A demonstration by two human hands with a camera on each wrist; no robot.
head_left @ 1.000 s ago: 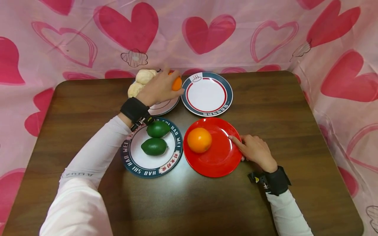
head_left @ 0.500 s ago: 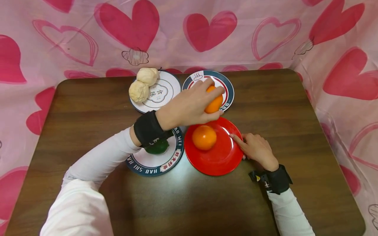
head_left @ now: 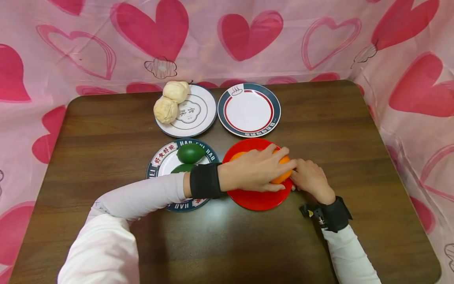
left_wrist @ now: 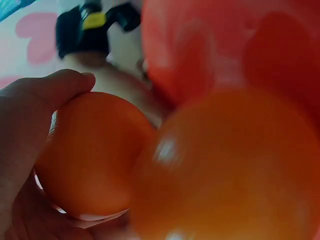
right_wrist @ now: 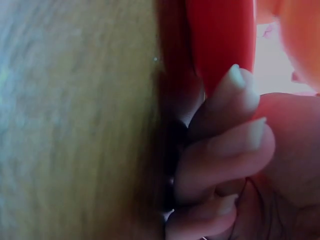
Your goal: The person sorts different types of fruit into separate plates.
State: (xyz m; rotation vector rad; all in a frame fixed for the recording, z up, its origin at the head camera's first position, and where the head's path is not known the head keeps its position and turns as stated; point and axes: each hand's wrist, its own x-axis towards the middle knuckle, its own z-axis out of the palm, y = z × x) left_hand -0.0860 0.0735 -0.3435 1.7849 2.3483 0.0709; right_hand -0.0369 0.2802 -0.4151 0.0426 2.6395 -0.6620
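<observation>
My left hand (head_left: 255,169) reaches across the red plate (head_left: 255,201) and grips an orange (head_left: 282,173) over its right side. In the left wrist view, the thumb lies along the top of the held orange (left_wrist: 92,155). A second orange (left_wrist: 230,170) is right beside it, mostly hidden under the left hand in the head view. My right hand (head_left: 312,179) holds the plate's right rim. Its fingers (right_wrist: 230,145) curl against the red edge (right_wrist: 225,40) in the right wrist view, close to the tabletop.
Left of the red plate, a patterned plate (head_left: 152,167) bears two green oval fruits (head_left: 190,153), partly covered by the left forearm. Behind it, a white plate (head_left: 202,114) carries two pale buns (head_left: 170,102). A blue-rimmed plate (head_left: 249,112) stands at the back right.
My left hand has carried the orange from the back left plate, across the blue-rimmed plate, to the red plate. The right hand stays at the rim, its index finger no longer stretched over the plate.
</observation>
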